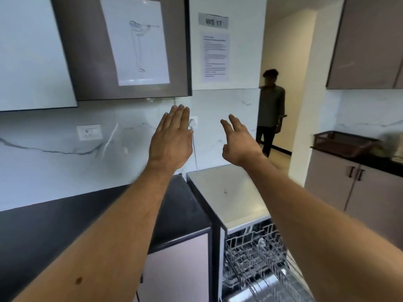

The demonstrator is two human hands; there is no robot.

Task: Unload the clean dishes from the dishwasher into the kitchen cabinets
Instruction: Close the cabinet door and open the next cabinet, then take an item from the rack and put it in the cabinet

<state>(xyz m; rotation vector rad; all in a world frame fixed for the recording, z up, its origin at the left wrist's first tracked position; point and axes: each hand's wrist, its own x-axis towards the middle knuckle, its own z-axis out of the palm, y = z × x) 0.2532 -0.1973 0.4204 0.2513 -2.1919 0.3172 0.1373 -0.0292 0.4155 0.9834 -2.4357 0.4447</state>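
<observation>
Steel-wire dishwasher rack (255, 253), no dishes visible: we expect stiff wire. Above it, our left hand (171, 140) and right hand (238, 142): fingers apart, empty.

Both bare forearms are stretched forward and upward, roughly parallel, with the wrists nearly straight. The left hand (171, 140) is held flat, back toward the camera, its fingers (180, 115) extended and pressed together. The right hand (238, 144) is raised beside it, slightly apart, fingers loosely spread and gently bent, thumb set off below. Nothing is gripped by either hand.
</observation>
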